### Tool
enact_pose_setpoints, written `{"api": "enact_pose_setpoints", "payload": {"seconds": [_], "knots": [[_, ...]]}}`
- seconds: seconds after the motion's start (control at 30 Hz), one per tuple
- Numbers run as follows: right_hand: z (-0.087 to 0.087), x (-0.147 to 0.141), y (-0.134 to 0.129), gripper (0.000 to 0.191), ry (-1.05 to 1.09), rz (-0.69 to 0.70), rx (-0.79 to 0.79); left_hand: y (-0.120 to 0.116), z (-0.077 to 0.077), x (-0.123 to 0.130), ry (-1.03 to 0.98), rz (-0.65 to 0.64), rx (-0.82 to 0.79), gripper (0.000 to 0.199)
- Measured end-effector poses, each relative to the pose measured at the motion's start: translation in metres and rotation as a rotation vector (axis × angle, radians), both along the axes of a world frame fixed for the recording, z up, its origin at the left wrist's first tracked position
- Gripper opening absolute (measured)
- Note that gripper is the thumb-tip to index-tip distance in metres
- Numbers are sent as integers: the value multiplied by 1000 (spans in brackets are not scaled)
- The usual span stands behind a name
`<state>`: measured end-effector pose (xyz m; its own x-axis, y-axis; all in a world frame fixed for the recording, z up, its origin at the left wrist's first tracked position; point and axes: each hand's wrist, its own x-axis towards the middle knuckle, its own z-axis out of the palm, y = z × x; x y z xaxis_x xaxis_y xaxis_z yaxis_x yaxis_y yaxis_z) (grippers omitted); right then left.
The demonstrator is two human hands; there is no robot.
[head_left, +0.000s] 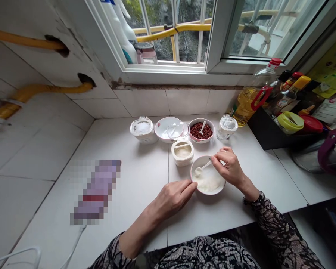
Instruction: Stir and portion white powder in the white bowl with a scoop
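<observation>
White powder (210, 184) is already being held in the near bowl (208, 193), its left rim being gripped by the left hand (172, 196); a plastic spoon (205, 164)'s being pinched by the right hand (230, 168). Far red beans (195, 131) are being kept separate, so partway-ish.

Cannot see handle end of small white spoon (204, 167) inside right hand (229, 168), nor part of round white bowl (208, 193) behind it. Cannot identify flat, pixelated purple object (98, 186). Cannot see all of silver, purple-handled vessel (310, 152), cut off by right edge.
</observation>
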<state>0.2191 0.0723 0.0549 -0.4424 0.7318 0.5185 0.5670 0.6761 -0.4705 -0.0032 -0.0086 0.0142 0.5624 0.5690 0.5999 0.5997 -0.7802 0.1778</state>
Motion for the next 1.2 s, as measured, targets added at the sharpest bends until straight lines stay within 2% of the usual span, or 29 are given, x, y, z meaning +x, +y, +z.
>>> {"api": "enact_pose_setpoints", "payload": {"seconds": [0.13, 0.27, 0.4, 0.5, 0.6, 0.7, 0.77, 0.87, 0.93, 1.0, 1.1, 1.2], "knots": [[2, 6, 1, 34, 99, -65, -150, -1, 0, 0, 2, 3, -3, 18], [5, 7, 1, 38, 244, -129, -369, 0, 0, 0, 9, 6, 4, 19], [5, 8, 3, 47, 382, -127, -581, 0, -1, 0, 2, 3, 18, 20], [5, 8, 7, 51, 441, -125, -651, 0, -2, 0, 7, 4, 10, 20], [9, 5, 13, 54, 479, -108, -654, -1, -3, 0, 10, 5, 12, 20], [18, -4, 17, 50, 497, -112, -535, -1, -2, 0, 12, 6, 15, 20], [24, -13, 19, 44, 461, -140, -365, 0, -2, 0, 13, 6, 18, 20], [29, -26, 19, 33, 311, -162, 58, 0, -1, 0, 12, 6, 27, 21], [29, -33, 18, 25, 154, -117, 352, 1, -1, 0, 17, 9, 29, 21], [27, -37, 16, 20, 1, -49, 543, 1, -1, 1, 24, 13, 28, 21], [26, -37, 15, 17, -58, -12, 613, 0, -1, 1, 32, 18, 22, 22], [30, -31, 15, 20, 85, -60, 478, 0, -2, 0, 33, 14, 18, 23]]}}
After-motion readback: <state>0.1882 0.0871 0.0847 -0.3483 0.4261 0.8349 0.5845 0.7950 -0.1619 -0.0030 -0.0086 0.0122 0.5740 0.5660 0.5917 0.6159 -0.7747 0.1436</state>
